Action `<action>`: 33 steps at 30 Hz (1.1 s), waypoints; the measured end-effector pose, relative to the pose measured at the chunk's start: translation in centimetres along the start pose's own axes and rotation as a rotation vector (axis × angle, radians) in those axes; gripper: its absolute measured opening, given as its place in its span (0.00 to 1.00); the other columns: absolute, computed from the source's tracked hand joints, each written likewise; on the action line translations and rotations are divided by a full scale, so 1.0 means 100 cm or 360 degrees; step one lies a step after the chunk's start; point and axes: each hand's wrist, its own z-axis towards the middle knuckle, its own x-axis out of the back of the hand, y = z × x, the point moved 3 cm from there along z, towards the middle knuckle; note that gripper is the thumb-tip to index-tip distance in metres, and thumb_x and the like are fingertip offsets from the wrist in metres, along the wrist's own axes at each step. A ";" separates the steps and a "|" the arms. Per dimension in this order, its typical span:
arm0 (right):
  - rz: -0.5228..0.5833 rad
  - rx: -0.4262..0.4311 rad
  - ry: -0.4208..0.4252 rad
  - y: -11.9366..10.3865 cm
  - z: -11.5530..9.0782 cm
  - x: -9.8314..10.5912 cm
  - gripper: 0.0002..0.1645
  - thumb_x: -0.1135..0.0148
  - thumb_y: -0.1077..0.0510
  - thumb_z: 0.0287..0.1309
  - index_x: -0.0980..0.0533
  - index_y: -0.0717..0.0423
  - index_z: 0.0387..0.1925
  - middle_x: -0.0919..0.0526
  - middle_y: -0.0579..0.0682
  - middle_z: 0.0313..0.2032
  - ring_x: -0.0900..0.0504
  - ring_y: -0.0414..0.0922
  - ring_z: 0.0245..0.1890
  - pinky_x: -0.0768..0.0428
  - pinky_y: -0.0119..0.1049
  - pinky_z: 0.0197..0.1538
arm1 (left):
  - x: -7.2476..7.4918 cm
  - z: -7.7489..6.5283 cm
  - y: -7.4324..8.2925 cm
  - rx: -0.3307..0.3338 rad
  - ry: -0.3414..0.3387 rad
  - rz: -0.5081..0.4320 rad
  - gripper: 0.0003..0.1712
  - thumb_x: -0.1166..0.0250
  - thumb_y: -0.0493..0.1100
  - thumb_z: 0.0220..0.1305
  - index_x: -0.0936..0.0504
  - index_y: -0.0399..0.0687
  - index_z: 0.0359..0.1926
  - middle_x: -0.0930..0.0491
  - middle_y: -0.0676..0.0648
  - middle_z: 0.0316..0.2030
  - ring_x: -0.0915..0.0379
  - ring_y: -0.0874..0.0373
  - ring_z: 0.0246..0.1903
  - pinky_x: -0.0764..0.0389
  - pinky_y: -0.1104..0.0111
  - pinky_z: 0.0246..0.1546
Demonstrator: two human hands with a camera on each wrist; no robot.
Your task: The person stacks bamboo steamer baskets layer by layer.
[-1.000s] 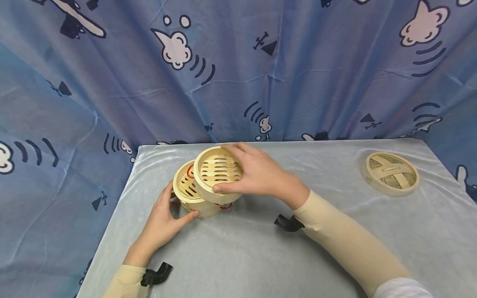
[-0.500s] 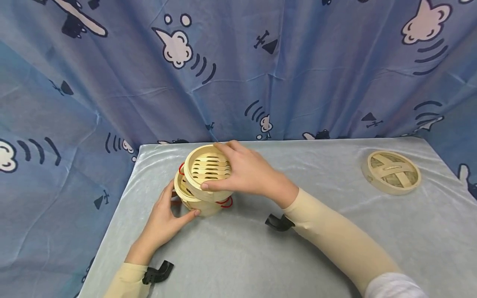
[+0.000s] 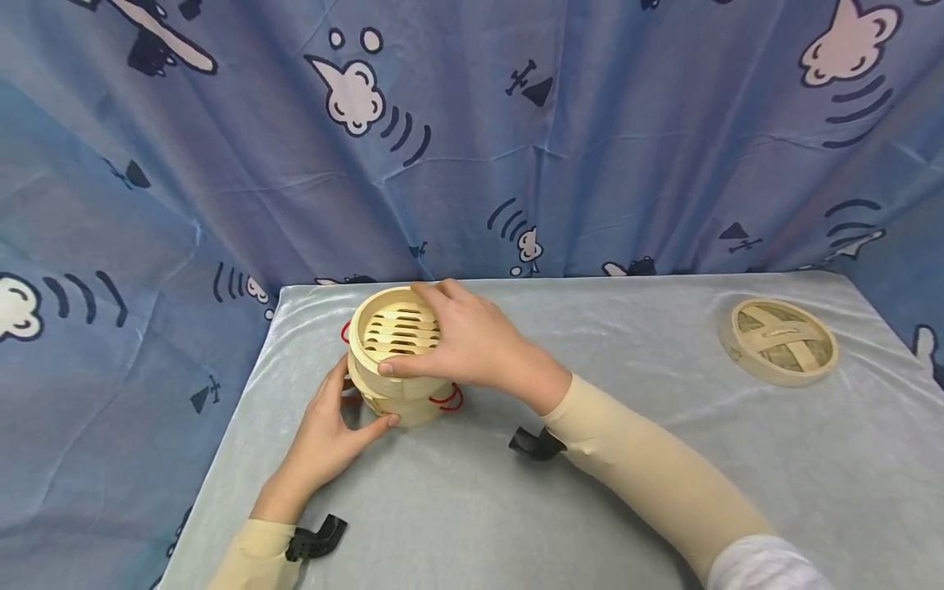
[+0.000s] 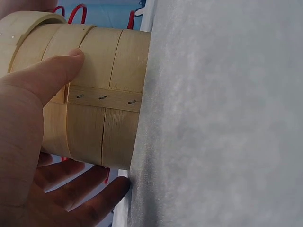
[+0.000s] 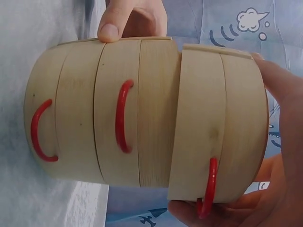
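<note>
My right hand [image 3: 475,344] grips the top bamboo steamer basket [image 5: 208,109], thumb on the near side and fingers round the far rim. That basket sits slightly off-line over two stacked steamer baskets [image 5: 94,118]. Its slatted bottom [image 3: 401,330] shows from above, with nothing lying on it. Low on the stack's left, my left hand [image 3: 313,451] holds the lower baskets, thumb in front and fingers round the back. Red loop handles [image 5: 124,116] stick out from the baskets' sides. In the left wrist view the stapled wall [image 4: 120,71] of the lower baskets rests against the cloth.
A bamboo steamer lid [image 3: 778,338] with a crossed-strip top lies at the table's far right. Grey velvety cloth [image 3: 472,500] covers the table. A blue patterned curtain [image 3: 457,147] hangs behind the back edge and along the left side.
My right hand has carried the top basket leftward, from overhanging the stack's right side to nearly over the lower baskets. The left hand keeps its hold almost unmoved.
</note>
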 end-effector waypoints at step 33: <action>-0.0243 -0.0188 0.0125 -0.029 0.001 -0.018 0.79 0.38 0.06 0.46 0.33 0.62 0.79 0.24 0.61 0.59 0.17 0.57 0.53 0.11 0.54 0.45 | -0.001 -0.002 -0.003 0.0081 0.0018 0.0066 0.56 0.13 0.50 0.57 0.35 0.47 0.80 0.23 0.44 0.64 0.20 0.47 0.56 0.15 0.50 0.53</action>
